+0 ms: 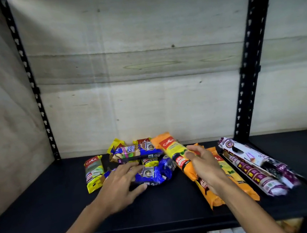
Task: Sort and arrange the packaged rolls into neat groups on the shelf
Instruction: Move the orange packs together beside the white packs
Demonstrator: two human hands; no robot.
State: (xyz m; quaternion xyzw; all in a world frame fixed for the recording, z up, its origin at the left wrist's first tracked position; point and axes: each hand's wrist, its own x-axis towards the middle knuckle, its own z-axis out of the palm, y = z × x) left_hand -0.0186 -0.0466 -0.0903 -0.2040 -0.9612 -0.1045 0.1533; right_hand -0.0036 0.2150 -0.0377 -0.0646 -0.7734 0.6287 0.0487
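Black metal shelf (68,209) at about chest level, pale wood-grain back panel (138,99) behind it, slotted black uprights at both sides. Right hand (203,165) is wrapped around an orange-and-yellow roll pack (179,156), fingers curled over its middle, pack lifted and tilted with its top end pointing up-left toward the back panel. Under and just right of that hand, two more orange packs (235,181) lie flat side by side, long axis running front to back, slightly angled. Further right, touching or nearly touching those, a group of white-and-purple packs (255,164) lies in the same direction, near the right upright; edges blurred, count looks like three, not sure. Left hand (121,185) is open, fingers spread, palm down, over the front of the unsorted heap in the middle; cannot tell if fingertips touch anything, it grips nothing. Right under its fingers a crumpled blue pack (154,173). Behind that a jumble of mixed packs (135,152) — blue, yellow, red-topped — stacked across each other near the back panel. A yellow-green pack (94,173) lies alone at the left edge of the heap, flat, red label end toward the back. Front part of the shelf near the person is bare. Something white at the far right edge, cut off, unclear what.
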